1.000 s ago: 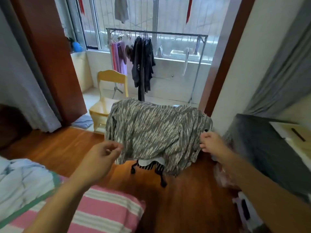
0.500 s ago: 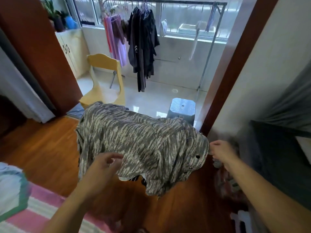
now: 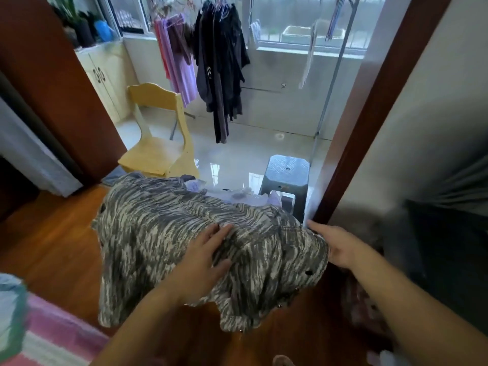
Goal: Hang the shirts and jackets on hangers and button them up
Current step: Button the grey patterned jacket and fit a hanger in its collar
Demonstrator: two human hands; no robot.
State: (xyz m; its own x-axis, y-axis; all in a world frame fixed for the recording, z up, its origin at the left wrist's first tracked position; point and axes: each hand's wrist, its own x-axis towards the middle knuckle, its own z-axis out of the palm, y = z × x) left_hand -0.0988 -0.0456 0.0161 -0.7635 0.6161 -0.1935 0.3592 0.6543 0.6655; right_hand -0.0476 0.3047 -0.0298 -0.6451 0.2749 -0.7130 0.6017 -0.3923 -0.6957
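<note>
at the near left corner, a pink-and-white striped bedcover [image 3: 52, 336] is showing its soft woven bands, with a pale blue-green cloth [image 3: 10, 313] bunched at its left edge. just beyond it, above the glossy wooden floor [image 3: 47, 241], a grey-and-cream streaked jacket [image 3: 158, 233] is lying draped in a rounded hump over something hidden beneath it, its coarse mottled fabric carrying small metal studs along the right hem. the left hand [image 3: 203, 262] is lying flat on top of the jacket, fingers straight and spread. the right hand [image 3: 340, 247] is touching the jacket's right edge with fingers extended; whether it is pinching the cloth cannot be told. behind the jacket, a square grey plastic stool [image 3: 286, 175] is standing on shiny pale tiles, and a yellow wooden chair [image 3: 158, 151] with a curved back is sitting to the left. farthest off, dark garments [image 3: 219, 64] and purple garments [image 3: 177, 54] are hanging limp from a metal rail by the window.
</note>
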